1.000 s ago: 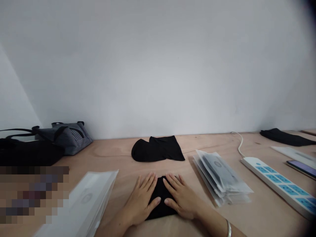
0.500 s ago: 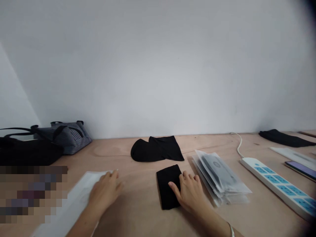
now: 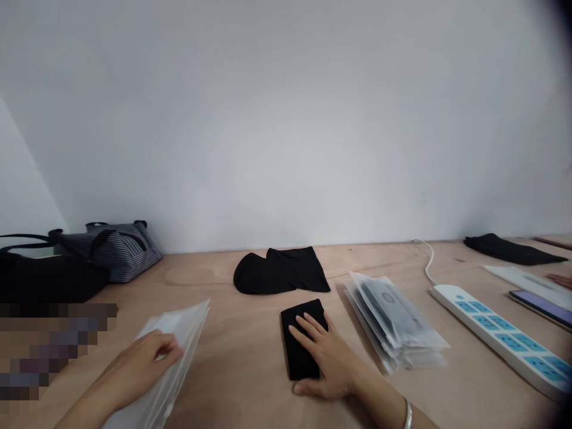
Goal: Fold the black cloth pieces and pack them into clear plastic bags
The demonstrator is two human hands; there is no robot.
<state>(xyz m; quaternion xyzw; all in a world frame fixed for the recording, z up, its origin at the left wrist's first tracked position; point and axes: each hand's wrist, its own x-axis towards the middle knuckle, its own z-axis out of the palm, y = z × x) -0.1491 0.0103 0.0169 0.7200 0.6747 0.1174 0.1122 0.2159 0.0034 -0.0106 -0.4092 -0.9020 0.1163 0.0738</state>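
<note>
My left hand (image 3: 149, 360) is over a stack of translucent zip bags (image 3: 190, 339) at the lower left. Its fingers are curled in and pressed together; whether they pinch the top bag is hidden. The layered bag edges and a slider show on the stack's right side. My right hand (image 3: 326, 360) lies on a folded black cloth piece (image 3: 297, 330), its fingers spread across the fabric and its thumb at the near edge. Behind it lies an unfolded black fabric piece (image 3: 281, 271). Right of my right hand sits a pile of filled zip bags (image 3: 393, 316), with dark contents showing through.
A white power strip (image 3: 496, 333) with blue sockets and a cord runs along the right. Beyond it are a phone (image 3: 543, 307), a pale bag (image 3: 527, 283) and black fabric (image 3: 513, 249). Part of another person's hand (image 3: 560, 280) shows at the right edge. A striped bag (image 3: 125, 253) stands back left.
My left hand has drawn back toward me and curled its fingers, and the zip bags' edges now show fanned. My right hand has moved farther onto the folded black cloth, fingers spread.
</note>
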